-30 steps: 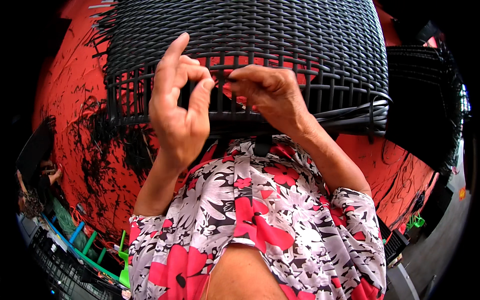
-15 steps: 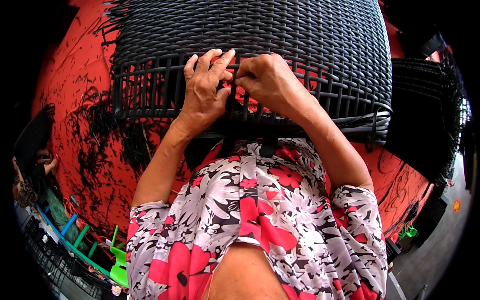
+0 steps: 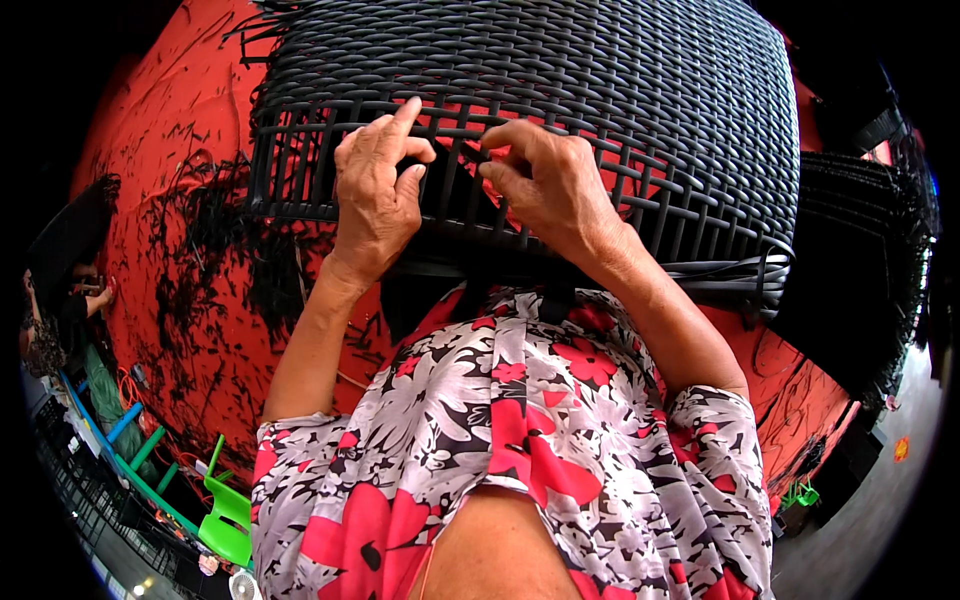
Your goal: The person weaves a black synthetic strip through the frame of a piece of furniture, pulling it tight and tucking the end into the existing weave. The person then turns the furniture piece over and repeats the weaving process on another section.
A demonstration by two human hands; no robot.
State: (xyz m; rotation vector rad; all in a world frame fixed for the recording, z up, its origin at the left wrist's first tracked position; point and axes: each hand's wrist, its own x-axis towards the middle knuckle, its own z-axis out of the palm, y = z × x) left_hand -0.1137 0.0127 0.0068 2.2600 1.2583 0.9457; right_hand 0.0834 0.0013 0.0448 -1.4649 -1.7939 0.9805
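A black woven panel of plastic rattan [image 3: 540, 60] lies in front of me, tightly woven at the far part and with an open lattice along its near edge. My left hand [image 3: 378, 190] is over the left middle of the lattice, index finger stretched out, thumb apart from the bent fingers; nothing shows in it. My right hand [image 3: 560, 185] is to its right, thumb and fingers curled in a pinch around a thin black strand [image 3: 464, 150]. Just where the strand sits between those fingertips is hard to see.
Red sheeting [image 3: 150, 120] littered with black scraps spreads below the panel. A bundle of black strands [image 3: 730, 275] is tied at its near right corner. A green plastic chair [image 3: 228, 520] stands at lower left. Another person's hand [image 3: 98, 298] shows at far left.
My hands have drawn farther apart, the left one moving left and its index finger straightening. The right has moved slightly to the right. The whole view has shifted a little.
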